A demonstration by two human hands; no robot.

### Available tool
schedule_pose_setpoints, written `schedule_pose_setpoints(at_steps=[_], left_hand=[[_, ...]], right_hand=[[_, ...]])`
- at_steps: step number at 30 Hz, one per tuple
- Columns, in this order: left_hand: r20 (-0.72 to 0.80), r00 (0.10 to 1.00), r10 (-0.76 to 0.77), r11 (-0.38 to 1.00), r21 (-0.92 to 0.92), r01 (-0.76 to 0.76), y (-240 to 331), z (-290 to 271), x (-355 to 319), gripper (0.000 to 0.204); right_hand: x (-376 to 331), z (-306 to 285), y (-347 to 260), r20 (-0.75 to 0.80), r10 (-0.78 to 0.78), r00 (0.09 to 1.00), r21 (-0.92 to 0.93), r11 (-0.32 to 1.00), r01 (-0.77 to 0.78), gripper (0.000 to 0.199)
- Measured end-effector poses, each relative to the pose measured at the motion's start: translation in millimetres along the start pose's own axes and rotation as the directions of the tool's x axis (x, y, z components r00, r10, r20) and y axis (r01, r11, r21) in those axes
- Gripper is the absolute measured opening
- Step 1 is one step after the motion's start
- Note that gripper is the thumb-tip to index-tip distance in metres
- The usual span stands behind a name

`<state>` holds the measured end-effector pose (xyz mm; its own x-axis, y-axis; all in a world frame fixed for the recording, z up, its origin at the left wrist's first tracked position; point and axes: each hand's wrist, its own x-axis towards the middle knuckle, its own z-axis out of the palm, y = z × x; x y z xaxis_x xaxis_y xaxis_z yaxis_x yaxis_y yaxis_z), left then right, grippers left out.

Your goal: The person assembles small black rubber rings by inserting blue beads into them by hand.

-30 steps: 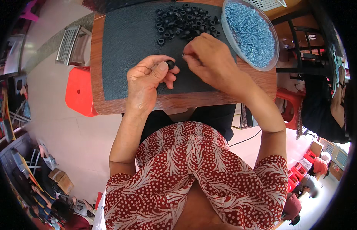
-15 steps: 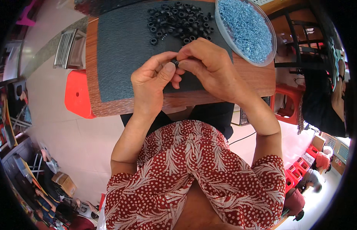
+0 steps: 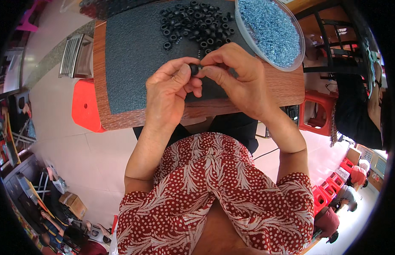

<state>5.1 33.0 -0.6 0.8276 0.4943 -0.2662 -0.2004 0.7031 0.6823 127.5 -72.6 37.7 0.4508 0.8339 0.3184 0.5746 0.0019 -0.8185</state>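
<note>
- Pale tiled floor [image 3: 100, 157] spreads around me, with a red stool [image 3: 85, 106] just beside the table's left end and a metal rack [image 3: 73, 55] beyond it.
- Before me stands the wooden table [image 3: 121, 120], a dark mat [image 3: 134, 63] covering much of its top.
- On the mat's far part lies a loose pile [image 3: 193, 23] of small black rounded pieces, many showing round openings.
- To the right of the pile sits a round clear tub [image 3: 287, 68], holding a heap of tiny blue beads [image 3: 272, 34].
- With my left hand [image 3: 170, 87] I grip one black piece [image 3: 193, 69] between thumb and forefinger, above the mat's near part; my other fingers curl beneath.
- With my right hand [image 3: 242, 78] I bring thumb and forefinger together at the right end of that piece; whether they pinch it or something tiny, I cannot tell.
- Both my hands meet at the piece, nearer to me than the pile.
- Another red stool [image 3: 313, 112] stands past the table's right end, and people [image 3: 327, 221] sit well apart, at lower right.
</note>
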Motion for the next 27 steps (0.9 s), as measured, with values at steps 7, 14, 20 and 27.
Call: schedule_pose_setpoints(at_steps=[7,14,20,27], left_hand=[[0.008,0.999,-0.044,0.990,-0.135,0.045,-0.5,3.6,1.9,0.023],[-0.025,1.000,0.011,0.998,0.063,-0.009,-11.5,8.3,-1.4,0.026],[0.034,0.998,-0.047,0.999,-0.022,0.048,-12.5,11.6,-3.3,0.026],[0.101,0.986,-0.130,0.984,-0.111,0.141,-7.7,0.2,1.5,0.025]], right_hand=[[-6.8,3.5,1.3,-0.066,-0.036,0.997,-0.018,0.999,0.035,0.009],[-4.4,2.4,10.2,-0.040,-0.235,0.971,-0.186,0.957,0.224,0.012],[0.8,2.4,14.3,-0.065,-0.266,0.962,-0.237,0.940,0.244,0.012],[-3.9,-0.3,14.2,-0.117,-0.232,0.966,-0.194,0.959,0.207,0.013]])
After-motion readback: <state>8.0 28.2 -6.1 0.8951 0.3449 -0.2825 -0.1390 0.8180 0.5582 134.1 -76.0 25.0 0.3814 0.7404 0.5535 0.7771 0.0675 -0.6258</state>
